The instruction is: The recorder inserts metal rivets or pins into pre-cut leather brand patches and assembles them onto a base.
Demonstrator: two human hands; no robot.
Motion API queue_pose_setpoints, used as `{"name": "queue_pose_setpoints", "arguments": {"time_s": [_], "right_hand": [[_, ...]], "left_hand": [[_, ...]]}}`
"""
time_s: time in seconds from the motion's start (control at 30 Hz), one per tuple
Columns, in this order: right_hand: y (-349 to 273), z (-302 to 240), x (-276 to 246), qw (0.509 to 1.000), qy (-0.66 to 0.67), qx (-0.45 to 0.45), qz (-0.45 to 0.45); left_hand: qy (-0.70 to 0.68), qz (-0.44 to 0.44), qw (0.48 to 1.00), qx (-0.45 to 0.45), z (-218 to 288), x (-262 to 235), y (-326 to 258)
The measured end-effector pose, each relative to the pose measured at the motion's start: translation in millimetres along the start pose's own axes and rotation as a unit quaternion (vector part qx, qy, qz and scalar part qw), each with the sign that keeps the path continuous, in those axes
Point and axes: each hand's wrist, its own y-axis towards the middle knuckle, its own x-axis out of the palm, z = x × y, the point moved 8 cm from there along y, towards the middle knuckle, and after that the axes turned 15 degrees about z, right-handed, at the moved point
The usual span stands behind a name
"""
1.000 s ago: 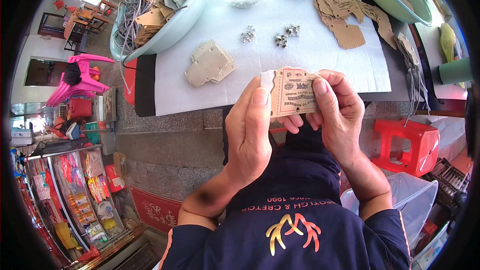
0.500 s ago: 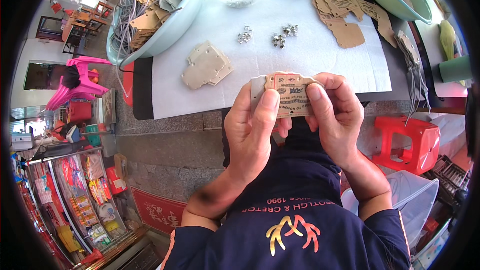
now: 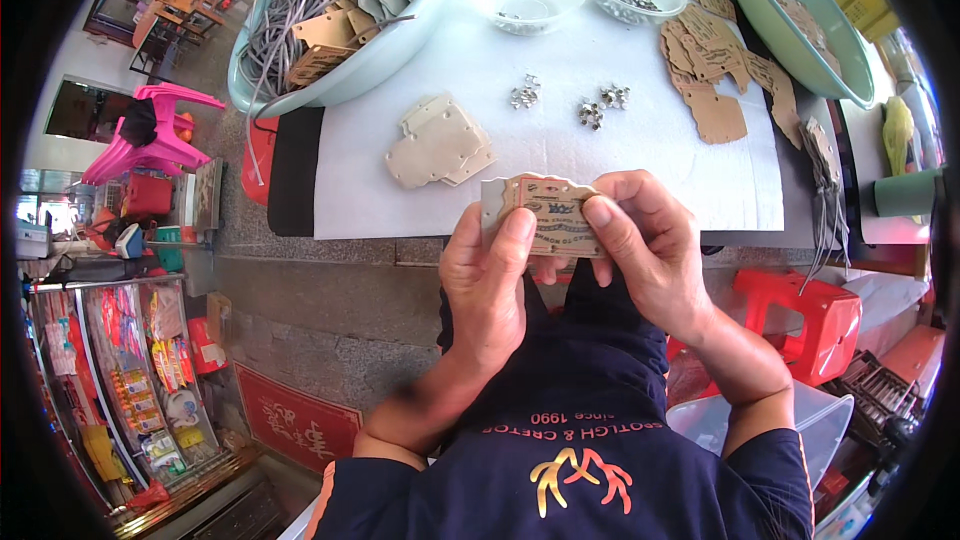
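A white cloth (image 3: pixel 640 170) covers the table, with a pale green basin (image 3: pixel 390 60) of grey cords and strung cardboard tags at its far left corner; that heap looks like the finished share. A second basin (image 3: pixel 800 20) sits far right. Loose brown tags (image 3: pixel 715 70) lie scattered on the right, seemingly still waiting, and a small pile of blank tags (image 3: pixel 435 145) rests near the middle. Small metal eyelets (image 3: pixel 592 112) dot the cloth. The left hand (image 3: pixel 490 280) and right hand (image 3: pixel 640 250) are both pinched on one stack of printed tags (image 3: pixel 545 215), held above the near table edge, so the work looks midway
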Motion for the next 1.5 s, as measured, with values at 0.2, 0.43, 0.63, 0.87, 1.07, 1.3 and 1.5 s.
{"name": "queue_pose_setpoints", "arguments": {"time_s": [0.2,0.43,0.63,0.87,1.07,1.3,1.5], "right_hand": [[49,-31,4,0.957,-0.25,-0.138,-0.056],[123,-46,23,0.865,-0.435,-0.245,-0.048],[139,-29,45,0.817,-0.473,-0.327,-0.044],[137,-27,57,0.788,-0.515,-0.335,-0.037],[139,-23,60,0.787,-0.516,-0.336,-0.034],[122,-40,46,0.9,-0.361,-0.241,-0.038],[86,-17,51,0.942,-0.244,0.02,-0.228]], "left_hand": [[-0.01,0.049,0.998,-0.029,5,-20,13],[0.023,0.042,0.997,-0.061,-3,-24,17],[0.035,0.011,0.997,-0.066,-2,-23,19],[0.031,-0.006,0.997,-0.077,-4,-25,18],[0.03,-0.005,0.996,-0.082,-4,-26,18],[0.031,0.001,0.996,-0.08,0,-24,21],[0.04,-0.007,0.996,-0.082,4,-16,21]]}}
